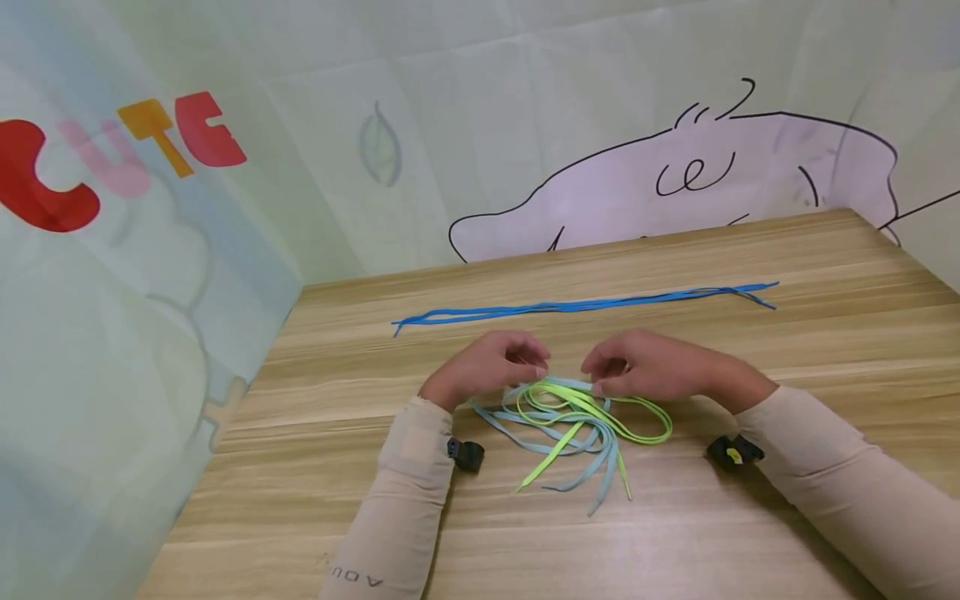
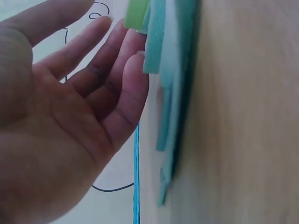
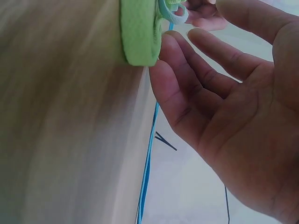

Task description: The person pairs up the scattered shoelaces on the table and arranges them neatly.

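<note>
A loose tangle of neon green laces [image 1: 592, 412] and pale blue laces [image 1: 600, 487] lies on the wooden table [image 1: 675, 533]. My left hand [image 1: 536, 367] hovers at the tangle's left top edge. In the left wrist view the left hand [image 2: 93, 93] is open, its fingertips touching the pale blue laces [image 2: 170, 70] and a green lace [image 2: 135, 14]. My right hand [image 1: 600, 375] is at the tangle's upper right. The right wrist view shows the right hand [image 3: 219, 93] open, its fingers beside a green lace [image 3: 140, 32]. Neither hand grips anything.
A bundle of darker blue laces [image 1: 585, 306] lies stretched out straight across the table behind the hands. A printed cloth backdrop [image 1: 150, 208] encloses the table at the left and back. Small black devices [image 1: 467, 454] [image 1: 735, 452] sit at both wrists.
</note>
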